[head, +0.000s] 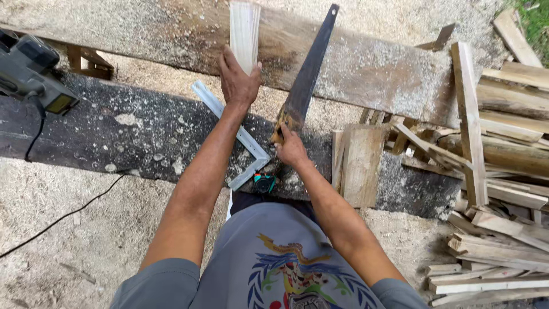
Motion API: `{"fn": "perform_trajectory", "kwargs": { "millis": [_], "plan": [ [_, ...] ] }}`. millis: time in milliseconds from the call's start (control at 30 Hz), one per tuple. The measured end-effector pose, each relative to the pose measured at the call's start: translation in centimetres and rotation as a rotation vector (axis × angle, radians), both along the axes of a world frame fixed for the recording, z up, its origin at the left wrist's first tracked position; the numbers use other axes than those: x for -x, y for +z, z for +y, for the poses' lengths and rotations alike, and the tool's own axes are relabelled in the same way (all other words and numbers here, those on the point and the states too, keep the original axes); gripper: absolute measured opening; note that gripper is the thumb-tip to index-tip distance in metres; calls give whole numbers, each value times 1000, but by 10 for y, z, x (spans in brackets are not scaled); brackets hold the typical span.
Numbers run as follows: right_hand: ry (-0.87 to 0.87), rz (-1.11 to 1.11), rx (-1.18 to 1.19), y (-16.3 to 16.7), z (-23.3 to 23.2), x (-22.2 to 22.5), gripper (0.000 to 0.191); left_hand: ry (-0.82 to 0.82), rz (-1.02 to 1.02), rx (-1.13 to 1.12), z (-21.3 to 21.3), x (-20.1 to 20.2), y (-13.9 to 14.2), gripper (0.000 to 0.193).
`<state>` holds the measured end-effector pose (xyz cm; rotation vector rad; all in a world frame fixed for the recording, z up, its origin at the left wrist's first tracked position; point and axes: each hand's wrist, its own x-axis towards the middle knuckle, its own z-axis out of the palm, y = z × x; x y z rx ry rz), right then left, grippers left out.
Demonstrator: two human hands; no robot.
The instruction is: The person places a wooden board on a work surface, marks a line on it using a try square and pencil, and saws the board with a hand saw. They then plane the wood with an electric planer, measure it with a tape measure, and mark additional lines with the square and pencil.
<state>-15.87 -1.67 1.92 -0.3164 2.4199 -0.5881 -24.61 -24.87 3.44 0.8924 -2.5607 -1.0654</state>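
Both bare forearms reach out from the lower middle toward twelve o'clock. The left arm runs long and nearly straight, sloping slightly toward one o'clock, wrist extended. The left hand (239, 80) lies back-up, its fingers together and pointing to twelve, the thumb spread toward two. The right arm is shorter in reach, angled toward eleven o'clock. The right hand (290, 149) is curled into a closed grip, knuckles up.

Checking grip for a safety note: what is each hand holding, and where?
Right hand grips the handsaw by its wooden handle. Left hand holds the pale wood strip at its near end.
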Motion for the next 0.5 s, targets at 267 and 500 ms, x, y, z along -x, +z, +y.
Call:
{"fn": "perform_trajectory", "kwargs": {
  "millis": [267,500],
  "plan": [
    [-296,96,136,1,60,-31,22,-270,-10,105,60,-69,10,21],
    [-147,305,209,-5,154,-64,24,-504,161,7,150,-162,-2,19]
  ]
}}
